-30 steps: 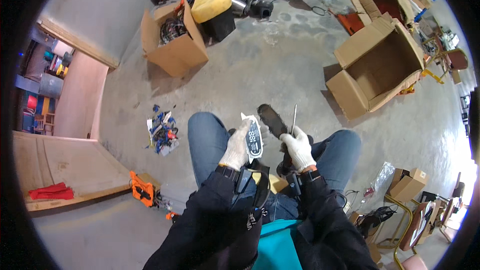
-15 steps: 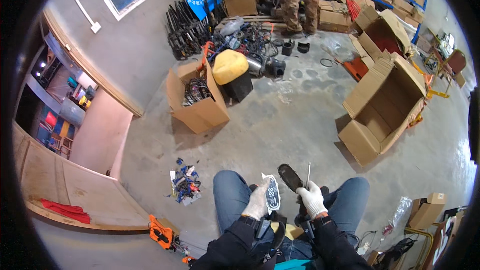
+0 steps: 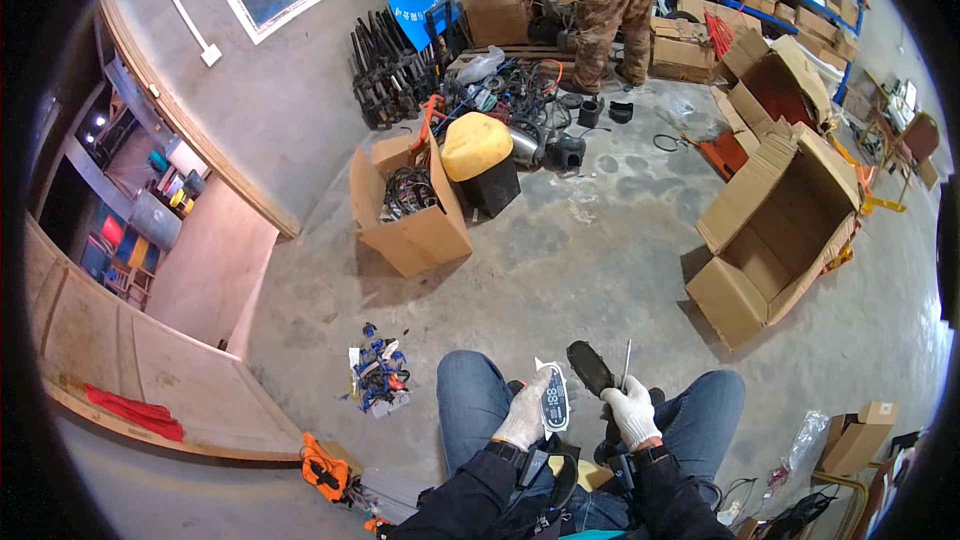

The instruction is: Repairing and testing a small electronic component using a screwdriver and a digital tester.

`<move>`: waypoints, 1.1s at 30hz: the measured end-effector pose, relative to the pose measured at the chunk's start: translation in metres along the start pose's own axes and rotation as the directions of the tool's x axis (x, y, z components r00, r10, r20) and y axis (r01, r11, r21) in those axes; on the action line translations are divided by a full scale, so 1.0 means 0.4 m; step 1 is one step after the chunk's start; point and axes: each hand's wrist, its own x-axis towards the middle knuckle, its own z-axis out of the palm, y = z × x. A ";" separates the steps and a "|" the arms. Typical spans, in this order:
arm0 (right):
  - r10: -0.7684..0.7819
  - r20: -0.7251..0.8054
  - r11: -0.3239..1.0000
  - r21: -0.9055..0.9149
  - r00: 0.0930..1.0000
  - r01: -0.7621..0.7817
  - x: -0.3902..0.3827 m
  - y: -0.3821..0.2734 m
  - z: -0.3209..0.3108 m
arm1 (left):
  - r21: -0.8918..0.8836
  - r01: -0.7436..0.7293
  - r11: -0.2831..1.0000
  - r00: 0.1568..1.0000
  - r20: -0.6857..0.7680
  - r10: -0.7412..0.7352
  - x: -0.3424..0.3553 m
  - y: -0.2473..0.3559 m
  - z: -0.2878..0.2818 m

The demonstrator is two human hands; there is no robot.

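My gloved left hand point(image 3: 523, 418) is closed around an oval display panel point(image 3: 554, 398) with a white rim and lit-looking segments on its dark face. In my right hand point(image 3: 631, 414), also in a white glove, a black oval cover point(image 3: 591, 366) tilts up to the left. A thin screwdriver point(image 3: 627, 364) with a metal shaft points upward from the same fingers; its handle is hidden in the glove. Display panel and cover are held apart, side by side between my knees.
A pile of small blue and black parts point(image 3: 380, 372) lies on the floor to the left. Ahead stand a cardboard box of cables point(image 3: 415, 240) and a yellow-topped black bin point(image 3: 480, 175). An opened carton point(image 3: 735, 298) lies at right. A person point(image 3: 608, 15) stands by the far clutter.
My view has tilted up slightly, so the scene sits lower and further right. Both hands keep their holds. The far person's arm and more of their upper body now show.
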 end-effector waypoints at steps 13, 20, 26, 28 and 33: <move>0.021 -0.007 0.999 -0.034 1.000 -0.021 0.001 -0.002 0.004 | -0.043 0.026 0.999 0.999 0.040 -0.024 0.025 -0.012 -0.024; -0.015 0.014 1.000 -0.018 1.000 0.015 0.015 0.024 -0.005 | -0.062 -0.001 0.998 0.999 0.035 0.003 0.012 -0.007 -0.001; -0.009 0.011 0.998 -0.058 1.000 0.009 0.016 0.022 -0.005 | -0.034 0.000 0.999 0.999 0.036 0.002 0.002 -0.001 -0.002; -0.005 0.005 0.998 -0.064 1.000 0.005 0.015 0.019 -0.002 | -0.020 -0.004 1.000 0.999 0.044 0.005 0.002 -0.002 -0.004; -0.036 -0.009 0.999 -0.022 0.999 0.035 0.022 0.033 0.003 | -0.028 -0.006 1.000 1.000 0.028 0.007 0.005 -0.002 0.001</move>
